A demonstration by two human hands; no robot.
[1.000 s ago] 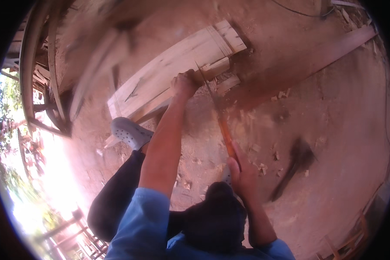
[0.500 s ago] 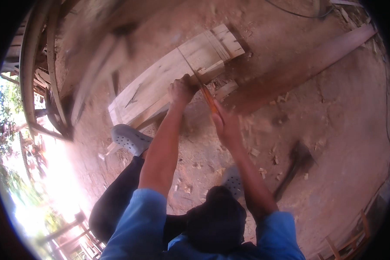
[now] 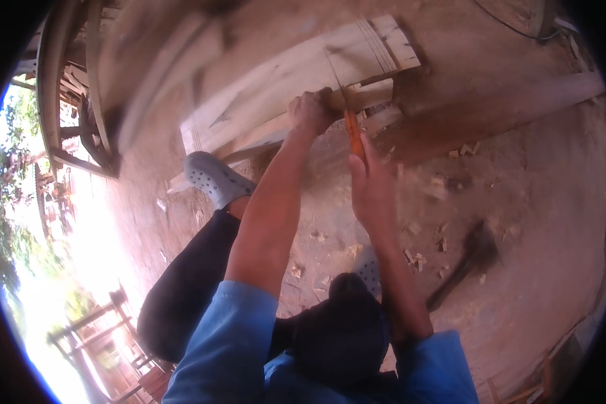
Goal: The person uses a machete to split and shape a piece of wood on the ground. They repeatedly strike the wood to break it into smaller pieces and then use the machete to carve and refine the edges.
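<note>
Since a second ago, our right hand (image 3: 372, 192), closed around the saw (image 3: 353, 129)'s orange handle, has moved forward, so more of the blade now lies across the board (image 3: 269, 87) ahead of it. Just left of that handle, our left hand (image 3: 310, 113) is curled at the board's near edge; we cannot tell whether it grips the wood.

1 dark tool (image 3: 477, 250) and pale wood chips (image 3: 419, 258) are being borne by the floor (image 3: 539, 202); greenery (image 3: 19, 128) is being lit.
</note>
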